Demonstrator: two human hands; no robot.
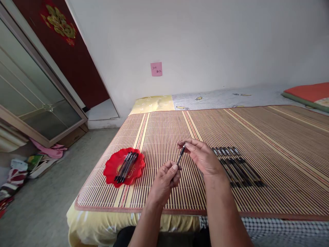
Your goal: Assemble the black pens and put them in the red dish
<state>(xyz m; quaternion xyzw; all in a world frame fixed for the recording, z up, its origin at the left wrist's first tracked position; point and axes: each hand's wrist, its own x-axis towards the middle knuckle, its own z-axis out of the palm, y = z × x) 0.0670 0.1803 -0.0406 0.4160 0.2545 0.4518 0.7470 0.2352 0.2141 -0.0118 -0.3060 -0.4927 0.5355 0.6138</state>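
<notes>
Over the slatted mat (164, 137), the left hand (164, 176) wraps the pen's (180, 156) barrel, the right hand (203, 156) pinching its tip: light, stiff, probably smooth, surest at the dark grip (182, 150).

On the pink note (156, 69) stuck to the wall (205, 44) we read a handwritten "304"; the characters after it escape us. We cannot surely read the gold sign (61, 23) on the dark red door (84, 73) or the tiny labels (229, 151) on the lined-up pens (241, 169).
</notes>
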